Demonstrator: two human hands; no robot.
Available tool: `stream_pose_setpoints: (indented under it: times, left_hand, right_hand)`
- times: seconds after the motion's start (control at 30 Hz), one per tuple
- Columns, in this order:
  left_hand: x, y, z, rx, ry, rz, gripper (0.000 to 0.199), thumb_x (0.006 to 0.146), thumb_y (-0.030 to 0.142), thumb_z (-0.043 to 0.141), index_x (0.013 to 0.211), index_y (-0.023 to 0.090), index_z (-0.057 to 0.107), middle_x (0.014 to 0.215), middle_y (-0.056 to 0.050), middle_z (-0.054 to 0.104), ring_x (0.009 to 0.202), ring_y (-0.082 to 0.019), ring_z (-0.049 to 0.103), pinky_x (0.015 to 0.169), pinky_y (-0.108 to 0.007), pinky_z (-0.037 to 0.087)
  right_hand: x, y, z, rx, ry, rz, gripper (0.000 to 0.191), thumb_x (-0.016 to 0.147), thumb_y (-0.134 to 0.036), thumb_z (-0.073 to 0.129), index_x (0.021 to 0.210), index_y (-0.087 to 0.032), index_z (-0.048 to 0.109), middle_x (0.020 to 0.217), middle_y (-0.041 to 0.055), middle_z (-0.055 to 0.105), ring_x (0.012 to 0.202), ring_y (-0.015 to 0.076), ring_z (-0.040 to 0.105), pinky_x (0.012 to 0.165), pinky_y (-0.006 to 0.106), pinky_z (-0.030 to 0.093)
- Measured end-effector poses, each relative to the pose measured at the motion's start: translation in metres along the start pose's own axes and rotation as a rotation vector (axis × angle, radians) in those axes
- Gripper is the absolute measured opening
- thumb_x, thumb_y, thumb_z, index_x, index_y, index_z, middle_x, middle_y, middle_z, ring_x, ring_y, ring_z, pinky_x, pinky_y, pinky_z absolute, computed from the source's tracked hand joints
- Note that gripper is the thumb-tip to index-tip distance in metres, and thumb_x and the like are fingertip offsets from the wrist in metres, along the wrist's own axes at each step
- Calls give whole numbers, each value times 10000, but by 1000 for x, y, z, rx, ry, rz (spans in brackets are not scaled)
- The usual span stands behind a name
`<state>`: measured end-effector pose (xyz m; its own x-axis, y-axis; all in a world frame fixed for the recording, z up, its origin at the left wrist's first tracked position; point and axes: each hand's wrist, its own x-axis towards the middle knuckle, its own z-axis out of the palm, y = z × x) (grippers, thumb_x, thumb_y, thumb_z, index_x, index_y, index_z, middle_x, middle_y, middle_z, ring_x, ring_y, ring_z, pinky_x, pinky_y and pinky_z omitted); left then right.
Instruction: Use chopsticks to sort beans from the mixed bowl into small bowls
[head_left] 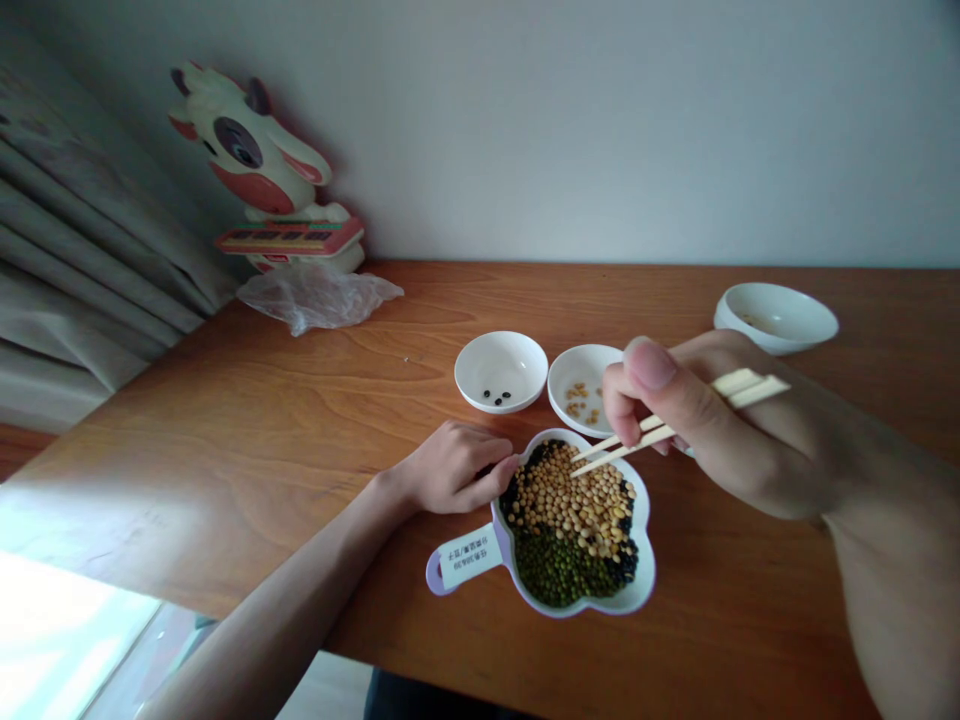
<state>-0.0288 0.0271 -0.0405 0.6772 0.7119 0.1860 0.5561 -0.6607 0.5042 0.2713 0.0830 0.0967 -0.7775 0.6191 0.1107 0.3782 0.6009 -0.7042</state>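
My right hand [720,420] is closed around a pair of wooden chopsticks [652,432]. Their tips, slightly apart, reach the yellow soybeans [577,500] in a handled dish [643,590] with a lobed rim. No bean shows clearly pinched between the tips. Green mung beans [559,570] fill the dish's near part, and black beans [626,570] lie along its edges. My left hand [465,468], fingers curled, grips the dish's left rim. Behind the dish stand a white bowl [501,365] with several black beans and another white bowl [581,362] with several soybeans, partly covered by my right hand.
A larger white bowl [780,315] stands at the back right. At the back left are a cow-shaped toy keyboard [292,235] and a crumpled clear plastic bag [322,298]. A white edge shows beneath my right hand, mostly hidden. Curtains [90,270] hang at the left.
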Motion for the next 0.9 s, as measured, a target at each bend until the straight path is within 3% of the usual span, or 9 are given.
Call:
stream_pose_setpoints:
  times: [0.43, 0.9]
  left_hand:
    - [2, 3, -2, 8, 18, 18, 420, 1170, 343, 387, 795, 210, 524, 738, -30, 639, 637, -158, 568, 635, -317, 428]
    - [7, 6, -3, 14, 53, 86, 416, 1167, 307, 398, 774, 215, 499, 701, -14, 597, 607, -154, 526, 607, -320, 403]
  right_hand:
    - [8, -2, 3, -30, -65, -127, 618, 1183, -575, 361, 770, -216, 647, 632, -24, 546, 540, 116, 467, 552, 344, 313]
    - [9, 0, 9, -18, -62, -146, 655, 1183, -592, 309, 748, -222, 631, 604, -8, 560, 530, 132, 454, 533, 365, 290]
